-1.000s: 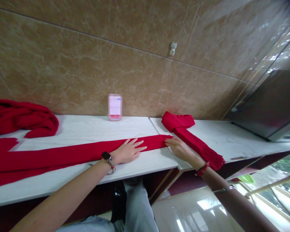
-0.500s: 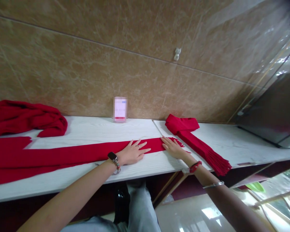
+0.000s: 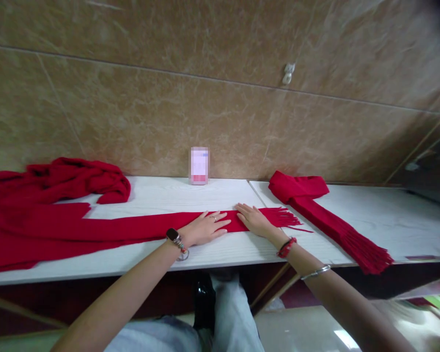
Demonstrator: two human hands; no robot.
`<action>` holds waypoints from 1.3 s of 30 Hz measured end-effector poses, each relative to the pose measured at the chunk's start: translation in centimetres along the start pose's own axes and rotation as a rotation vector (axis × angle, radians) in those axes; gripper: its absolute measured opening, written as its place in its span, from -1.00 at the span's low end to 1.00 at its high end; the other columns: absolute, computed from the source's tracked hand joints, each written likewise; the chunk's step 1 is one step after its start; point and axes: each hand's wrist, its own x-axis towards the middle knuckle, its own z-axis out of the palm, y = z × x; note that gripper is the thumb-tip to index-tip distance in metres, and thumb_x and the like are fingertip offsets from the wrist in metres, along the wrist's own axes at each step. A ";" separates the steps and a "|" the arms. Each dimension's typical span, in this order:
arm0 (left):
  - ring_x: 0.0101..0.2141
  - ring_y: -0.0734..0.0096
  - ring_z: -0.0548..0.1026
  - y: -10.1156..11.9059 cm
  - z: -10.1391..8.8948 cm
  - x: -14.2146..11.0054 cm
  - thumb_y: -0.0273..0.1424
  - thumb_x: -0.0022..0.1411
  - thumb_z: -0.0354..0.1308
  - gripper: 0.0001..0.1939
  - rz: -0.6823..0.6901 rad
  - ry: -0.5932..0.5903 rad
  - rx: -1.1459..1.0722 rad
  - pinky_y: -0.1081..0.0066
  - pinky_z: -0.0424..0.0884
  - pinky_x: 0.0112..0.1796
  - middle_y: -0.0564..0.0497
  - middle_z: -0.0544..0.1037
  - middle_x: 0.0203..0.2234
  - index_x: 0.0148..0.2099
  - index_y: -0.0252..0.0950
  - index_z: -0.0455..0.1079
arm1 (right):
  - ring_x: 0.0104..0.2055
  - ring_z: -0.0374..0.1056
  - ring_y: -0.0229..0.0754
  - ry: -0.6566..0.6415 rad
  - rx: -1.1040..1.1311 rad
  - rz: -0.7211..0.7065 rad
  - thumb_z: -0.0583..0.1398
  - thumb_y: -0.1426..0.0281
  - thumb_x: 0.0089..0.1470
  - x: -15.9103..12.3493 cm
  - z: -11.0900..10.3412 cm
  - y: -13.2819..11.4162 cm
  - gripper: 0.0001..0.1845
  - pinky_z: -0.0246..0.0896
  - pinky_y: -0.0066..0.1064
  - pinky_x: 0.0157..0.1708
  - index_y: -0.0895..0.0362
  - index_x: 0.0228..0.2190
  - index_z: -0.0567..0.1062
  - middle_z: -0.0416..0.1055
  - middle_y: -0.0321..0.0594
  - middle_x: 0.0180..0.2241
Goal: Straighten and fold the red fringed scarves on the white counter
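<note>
A long red scarf (image 3: 150, 228) lies flattened in a strip along the white counter, its fringe at the right end. My left hand (image 3: 204, 229) rests on the scarf with its fingers spread; a watch and a beaded bracelet are on that wrist. Just to the right, near the fringe, my right hand (image 3: 254, 220) lies flat on the same strip, fingers stretched out. Toward the left, the strip widens into broader layers of red cloth. Both palms face down, so what is under them is hidden.
A second red scarf (image 3: 326, 222), folded over at the back, lies to the right with its fringe at the front edge. Bunched red cloth (image 3: 77, 178) sits at the back left. A phone (image 3: 199, 166) leans on the tiled wall. The white counter (image 3: 220, 252) has a seam.
My right hand has slid left along the scarf, nearer my left hand, and more of the fringe shows. The view has turned a little left.
</note>
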 end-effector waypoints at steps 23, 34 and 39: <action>0.05 0.43 0.27 -6.3 -3.7 -12.8 -0.48 0.29 -0.21 -0.61 -0.279 0.082 0.171 0.38 0.18 0.06 -0.09 0.31 0.07 0.12 -0.37 0.18 | 0.02 0.26 -0.15 0.126 0.292 -0.483 0.09 0.32 0.07 0.0 -1.9 -2.7 -0.55 0.21 -0.32 0.00 0.06 0.03 0.30 0.32 -0.20 0.01; 0.20 0.46 -0.08 -7.7 -4.1 -13.7 -0.77 0.06 -0.24 -0.27 -0.155 -0.155 0.307 0.28 -0.10 0.15 0.08 -0.04 0.23 0.23 -0.14 -0.01 | 0.15 0.08 -0.21 0.123 0.173 -0.591 -0.09 0.61 0.12 -1.0 -2.0 0.3 -0.47 0.07 -0.22 0.11 0.05 0.11 0.16 0.15 -0.23 0.13; 0.21 0.45 -0.13 -7.3 -5.0 -14.0 -0.81 0.00 -0.26 -0.17 -0.144 -0.228 0.269 0.30 -0.04 0.13 0.13 -0.13 0.24 0.26 -0.05 -0.12 | 0.16 0.05 -0.23 -0.011 0.259 -0.624 -0.07 0.59 0.14 -1.0 -2.2 0.9 -0.48 0.02 -0.25 0.14 0.00 0.10 0.19 0.20 -0.30 0.10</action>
